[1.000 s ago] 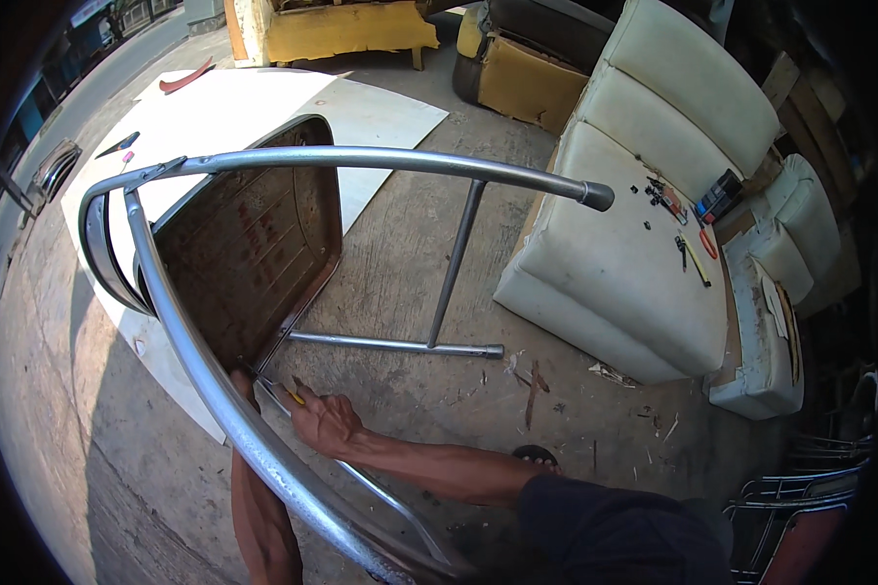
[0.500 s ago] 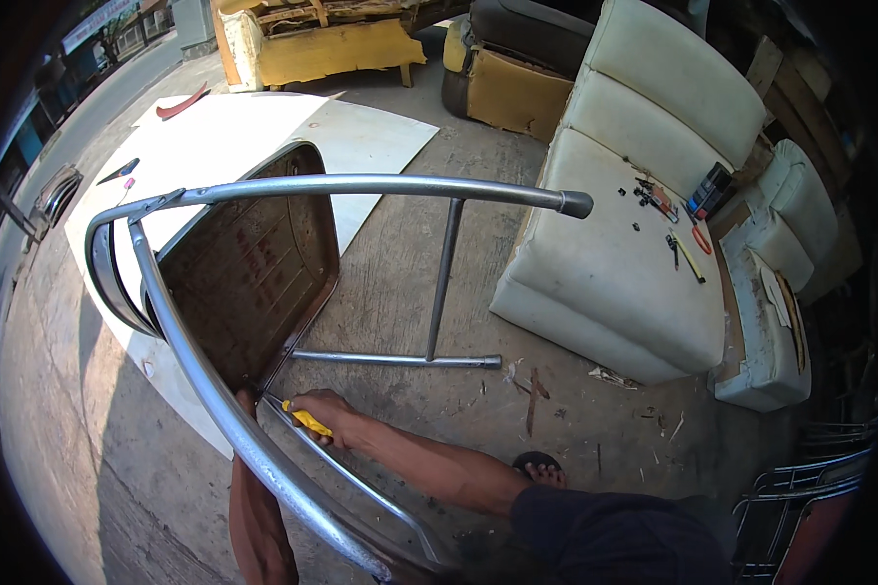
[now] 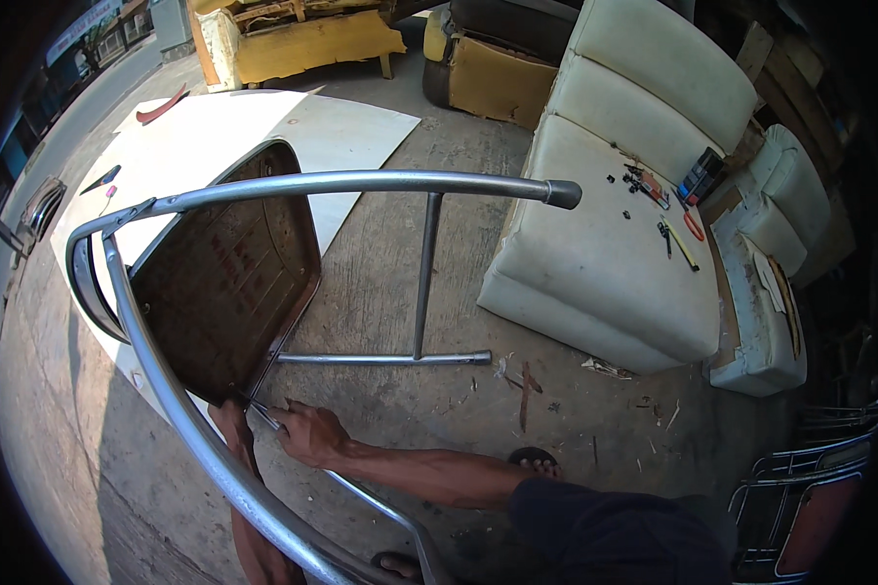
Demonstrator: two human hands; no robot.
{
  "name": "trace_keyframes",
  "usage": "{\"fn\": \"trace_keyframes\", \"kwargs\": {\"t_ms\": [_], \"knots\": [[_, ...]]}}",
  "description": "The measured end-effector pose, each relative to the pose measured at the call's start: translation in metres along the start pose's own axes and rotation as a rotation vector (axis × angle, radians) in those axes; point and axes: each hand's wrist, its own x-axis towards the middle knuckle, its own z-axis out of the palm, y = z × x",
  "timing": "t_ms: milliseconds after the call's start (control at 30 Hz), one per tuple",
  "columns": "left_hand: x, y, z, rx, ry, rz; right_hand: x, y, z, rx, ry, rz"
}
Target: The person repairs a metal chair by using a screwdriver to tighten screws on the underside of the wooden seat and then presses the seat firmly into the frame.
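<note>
A chair with a tubular metal frame [image 3: 353, 181] lies on its side, its rusty seat underside [image 3: 219, 278] facing me. My left hand [image 3: 229, 421] is at the seat's lower corner, partly behind the tube, its fingers unclear. My right hand [image 3: 310, 434] is closed on a screwdriver, whose shaft [image 3: 259, 408] points at that corner; the yellow handle seen earlier is now covered by the hand.
A white board [image 3: 361, 141] lies beneath the chair. A cream sofa seat [image 3: 595, 263] at the right carries scattered tools [image 3: 688, 253]. Torn furniture [image 3: 312, 49] stands behind. Folded metal chairs [image 3: 815, 512] are at the lower right. My sandalled foot [image 3: 535, 460] is on the floor.
My right hand has turned over the screwdriver handle, covering the yellow that showed half a second ago. The whole scene has shifted slightly left in view. My left hand stays at the corner.
</note>
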Motion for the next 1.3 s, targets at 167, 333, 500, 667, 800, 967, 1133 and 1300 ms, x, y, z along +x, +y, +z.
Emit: {"fn": "trace_keyframes", "kwargs": {"t_ms": [167,333,500,667,800,967,1133,1300], "knots": [[0.003,-0.007,0.0,-0.051,-0.147,0.093,0.016,0.023,0.012,0.6,0.071,0.347],[-0.003,0.015,0.016,-0.018,-0.075,0.017,0.034,0.02,-0.04,1.144,-0.16,0.828],[0.0,0.012,0.012,-0.025,-0.021,-0.058,0.018,-0.015,-0.047,0.69,-0.195,0.462],[-0.017,0.018,0.02,-0.06,-0.033,-0.005,-0.01,0.012,-0.015,-0.382,-0.008,-0.243],[-0.006,0.008,0.004,-0.063,-0.084,0.164,-0.003,0.001,-0.019,-0.287,-0.156,-0.19],[0.005,0.006,0.009,-0.036,-0.059,-0.155,0.012,0.002,-0.018,0.187,0.059,0.089],[0.007,-0.002,-0.002,0.146,0.097,-0.053,0.02,0.016,-0.027,1.38,-0.319,0.809],[-0.019,0.037,0.038,0.211,0.049,-0.091,0.004,0.045,-0.016,1.162,-0.237,0.665]]}}
